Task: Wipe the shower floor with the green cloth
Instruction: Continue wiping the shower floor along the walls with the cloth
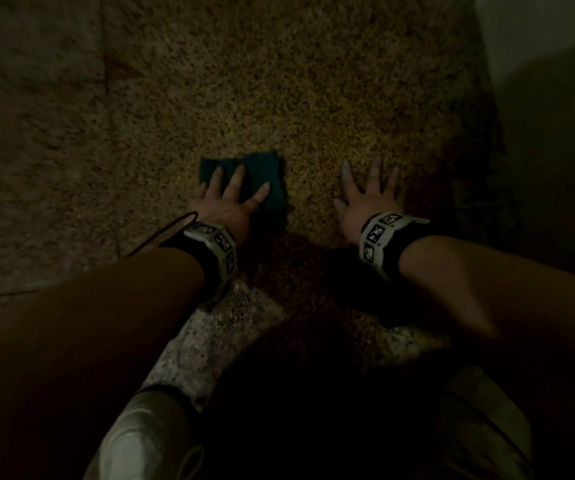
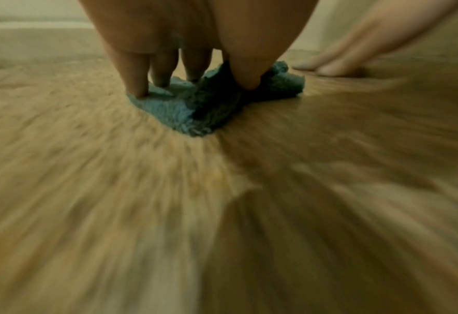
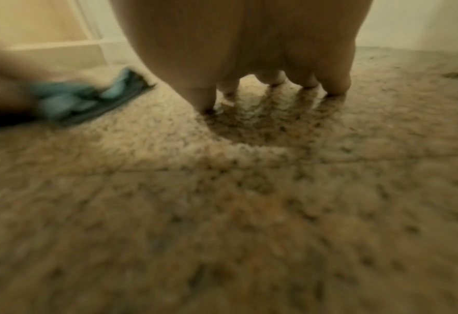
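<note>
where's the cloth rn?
In the head view the cloth lies flat on the speckled floor, left of centre, pressed under the left hand; the right hand rests on bare floor beside it.

1. Our left hand (image 1: 225, 202) reaches forward, palm down, fingers straight and spread, pressing flat.
2. Our right hand (image 1: 369, 199) lies beside it, apart, fingers splayed, fingertips (image 3: 335, 89) planted down.
3. Both forearms extend forward, wrists banded.
</note>
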Tool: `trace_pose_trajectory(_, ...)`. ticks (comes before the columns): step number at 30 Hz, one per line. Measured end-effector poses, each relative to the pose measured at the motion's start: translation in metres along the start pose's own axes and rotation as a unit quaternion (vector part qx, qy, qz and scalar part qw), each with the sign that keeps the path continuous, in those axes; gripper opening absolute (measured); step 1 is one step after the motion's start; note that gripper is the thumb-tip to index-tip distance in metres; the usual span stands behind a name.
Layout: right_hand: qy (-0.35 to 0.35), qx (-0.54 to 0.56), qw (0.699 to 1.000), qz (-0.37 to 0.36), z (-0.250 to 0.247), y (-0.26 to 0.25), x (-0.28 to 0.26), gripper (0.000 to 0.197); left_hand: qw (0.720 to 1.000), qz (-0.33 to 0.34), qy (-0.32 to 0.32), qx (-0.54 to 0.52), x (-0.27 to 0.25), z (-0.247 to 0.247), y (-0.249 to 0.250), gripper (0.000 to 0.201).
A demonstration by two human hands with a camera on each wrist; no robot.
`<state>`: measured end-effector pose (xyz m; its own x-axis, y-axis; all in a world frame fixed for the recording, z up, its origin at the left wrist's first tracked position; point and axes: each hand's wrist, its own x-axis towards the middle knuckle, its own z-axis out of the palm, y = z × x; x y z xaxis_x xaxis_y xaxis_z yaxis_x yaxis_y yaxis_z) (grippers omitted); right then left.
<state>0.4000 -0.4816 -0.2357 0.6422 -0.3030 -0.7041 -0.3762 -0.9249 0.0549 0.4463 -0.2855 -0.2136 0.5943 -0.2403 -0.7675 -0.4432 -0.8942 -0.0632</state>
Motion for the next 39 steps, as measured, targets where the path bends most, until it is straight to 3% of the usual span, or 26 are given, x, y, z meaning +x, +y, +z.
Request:
trace_pose_trajectory(6, 0.018, -0.015, 0.999, -0.034, -0.003, -0.004, -0.004, 0.061, 0.999, 0.014, -0.036, -0.003, -0.041, 0.048, -0.003, 0.081)
trace_pose_trajectory(9, 0.007, -0.049, 0.995, -0.091, -0.002, -0.012, -0.005, 0.062, 0.999, -0.001, -0.040, -0.010, -0.045, 0.053, 0.000, 0.085)
trace_pose_trajectory(14, 0.008, -0.032, 0.993, -0.117, 0.001, -0.011, -0.004, 0.060, 0.999, 0.003, -0.037, -0.005, -0.033, 0.048, -0.006, 0.084)
trace_pose_trajectory(27, -0.018, -0.042, 0.993, -0.108, 0.002, -0.010, 0.000, 0.061, 0.998, -0.051, 0.013, -0.024, 0.031, -0.010, -0.033, 0.091)
trace_pose_trajectory(34, -0.004, -0.045, 0.993, -0.109, 0.003, -0.013, -0.004, 0.061, 0.997, -0.073, -0.012, -0.019, 0.000, 0.013, -0.029, 0.082)
trace_pose_trajectory(39, -0.001, -0.071, 0.992, -0.108, -0.005, -0.026, -0.007, 0.067, 0.996, -0.070, -0.048, -0.039, -0.032, 0.048, -0.030, 0.088)
